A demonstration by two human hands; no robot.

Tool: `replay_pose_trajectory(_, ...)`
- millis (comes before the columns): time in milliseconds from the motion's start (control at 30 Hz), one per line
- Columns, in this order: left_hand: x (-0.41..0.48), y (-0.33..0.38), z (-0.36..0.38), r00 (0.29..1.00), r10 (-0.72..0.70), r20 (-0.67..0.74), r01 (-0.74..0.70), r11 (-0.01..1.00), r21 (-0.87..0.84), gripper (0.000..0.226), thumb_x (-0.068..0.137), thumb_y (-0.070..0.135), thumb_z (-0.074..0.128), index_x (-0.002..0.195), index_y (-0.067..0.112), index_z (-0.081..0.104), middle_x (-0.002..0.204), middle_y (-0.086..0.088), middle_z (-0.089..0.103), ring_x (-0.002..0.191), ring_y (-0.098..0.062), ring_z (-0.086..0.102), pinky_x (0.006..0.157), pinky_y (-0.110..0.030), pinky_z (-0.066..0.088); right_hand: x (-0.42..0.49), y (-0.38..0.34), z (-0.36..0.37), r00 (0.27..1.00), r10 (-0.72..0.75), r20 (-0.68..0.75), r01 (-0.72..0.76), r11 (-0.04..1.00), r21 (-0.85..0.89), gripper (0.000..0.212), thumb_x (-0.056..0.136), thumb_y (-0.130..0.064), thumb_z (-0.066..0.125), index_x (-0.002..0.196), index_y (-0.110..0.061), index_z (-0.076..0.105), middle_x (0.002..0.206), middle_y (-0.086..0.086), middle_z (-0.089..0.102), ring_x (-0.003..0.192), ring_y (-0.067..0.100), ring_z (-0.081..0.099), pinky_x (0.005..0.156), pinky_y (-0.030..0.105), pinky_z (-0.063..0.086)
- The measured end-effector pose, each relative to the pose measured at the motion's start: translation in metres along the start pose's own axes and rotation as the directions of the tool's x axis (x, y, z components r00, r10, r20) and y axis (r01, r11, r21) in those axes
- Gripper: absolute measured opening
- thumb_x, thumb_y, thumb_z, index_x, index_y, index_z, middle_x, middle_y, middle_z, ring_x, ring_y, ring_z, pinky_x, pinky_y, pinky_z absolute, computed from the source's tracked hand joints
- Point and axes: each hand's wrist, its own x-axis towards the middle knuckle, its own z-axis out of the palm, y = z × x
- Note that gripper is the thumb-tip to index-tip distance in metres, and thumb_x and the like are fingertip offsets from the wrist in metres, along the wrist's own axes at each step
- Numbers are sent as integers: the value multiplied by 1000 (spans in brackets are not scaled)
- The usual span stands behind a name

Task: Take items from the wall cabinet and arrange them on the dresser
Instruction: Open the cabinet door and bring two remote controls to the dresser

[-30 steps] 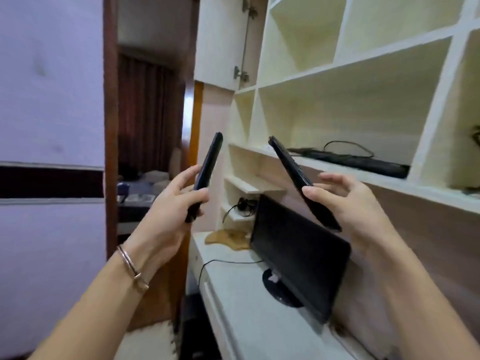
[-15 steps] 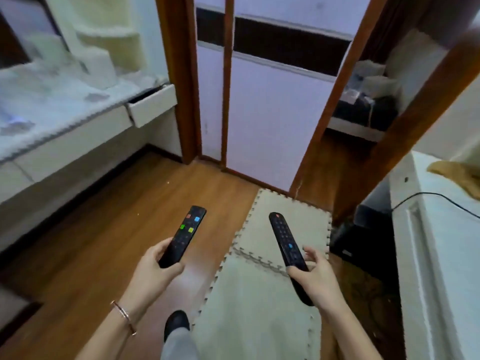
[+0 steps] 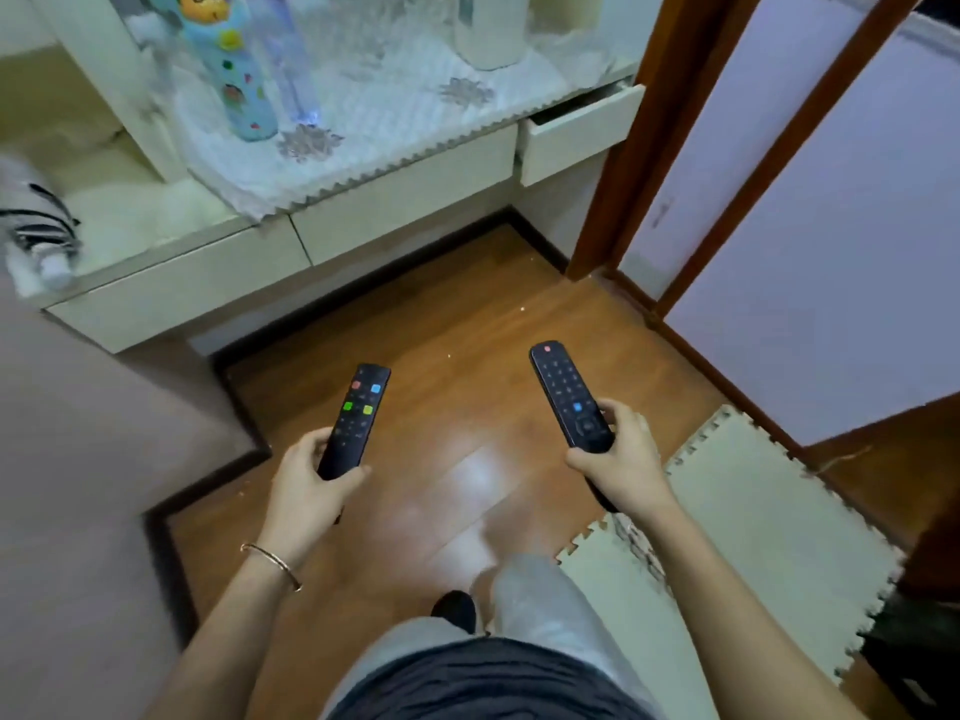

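Note:
My left hand grips a black remote with coloured buttons, pointing up and away over the wooden floor. A second black remote with a red top button is held by my right hand at about the same height. Ahead at upper left stands the cream dresser, topped with a white lace cloth. On the cloth are a blue cartoon bottle and a white container. The wall cabinet is out of view.
One dresser drawer at the right end is pulled open. A brown door frame and sliding panels stand to the right. Cream foam mats lie on the floor at right. A folded umbrella rests on the dresser's left part.
The view has swung from the wall cabinet and monitor around to the dresser. Both hands kept their remotes and lowered them in front of me.

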Motion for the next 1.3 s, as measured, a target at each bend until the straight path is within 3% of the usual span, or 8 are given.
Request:
replay_pose_trajectory(133, 49, 10, 10, 991, -119, -55, 117, 993, -28, 47, 74, 19, 74, 117, 17, 53, 119, -5, 56, 105, -23, 55, 86, -36, 45, 70, -14, 1, 998, -3, 63, 4, 1000, -17, 61, 69, -5, 70, 125, -13, 46, 111, 1, 57, 98, 19, 55, 76, 24, 41)
replay_pose_trajectory(233, 89, 22, 29, 979, -195, -51, 194, 981, -27, 47, 74, 18, 73, 115, 17, 51, 116, -7, 57, 98, -30, 60, 75, -39, 48, 126, -17, -2, 995, 45, 89, -46, 999, 6, 56, 72, -1, 69, 121, -13, 46, 94, -10, 55, 88, 15, 54, 65, 20, 40)
replay_pose_trajectory(400, 174, 84, 67, 961, -240, -137, 238, 971, -33, 43, 72, 15, 73, 107, 17, 49, 115, -11, 57, 95, -33, 61, 71, -38, 48, 250, -45, -22, 991, 27, 127, -24, 999, -27, 54, 70, 0, 70, 120, -7, 48, 85, -11, 52, 85, 21, 57, 70, 30, 44)
replay_pose_trajectory(533, 238, 160, 79, 976, -108, -188, 113, 993, 17, 41, 71, 13, 73, 105, 16, 50, 106, -4, 53, 91, -22, 55, 71, -30, 40, 346, -97, -45, 987, -68, 149, 82, 993, -89, 50, 66, -7, 73, 111, -12, 53, 109, 9, 57, 90, 22, 59, 72, 30, 47)
replay_pose_trajectory(667, 287, 199, 73, 962, -96, -255, 108, 993, 36, 40, 72, 18, 74, 105, 14, 52, 102, -1, 53, 86, -17, 53, 71, -27, 38, 414, -147, -54, 976, -136, 170, 155, 982, -107, 65, 68, -12, 73, 127, -13, 46, 120, 6, 52, 98, 19, 56, 89, 37, 50)
replay_pose_trajectory(1000, 404, 216, 67, 937, -237, -255, 236, 971, -37, 38, 77, 17, 70, 98, 14, 38, 92, -8, 54, 68, -18, 52, 51, -23, 37, 512, -214, -8, 951, -128, 283, 154, 985, -72, 64, 74, -6, 70, 129, -10, 37, 105, -2, 48, 90, 15, 52, 71, 23, 41)
replay_pose_trajectory(1200, 499, 249, 33, 948, -189, -257, 177, 982, -72, 46, 76, 11, 68, 104, 20, 32, 77, 2, 51, 66, -19, 54, 53, -24, 42, 583, -305, 30, 890, -208, 405, 257, 964, -68, 62, 74, -10, 69, 125, -17, 33, 103, 4, 52, 81, 17, 55, 58, 22, 43)
replay_pose_trajectory(1300, 542, 268, 26, 948, -178, -264, 153, 982, -110, 45, 76, 14, 69, 104, 21, 34, 80, 3, 52, 71, -25, 56, 58, -32, 46, 614, -345, 45, 866, -298, 401, 365, 925, -102, 48, 73, -12, 70, 107, -22, 37, 94, 5, 52, 77, 19, 53, 59, 26, 41)
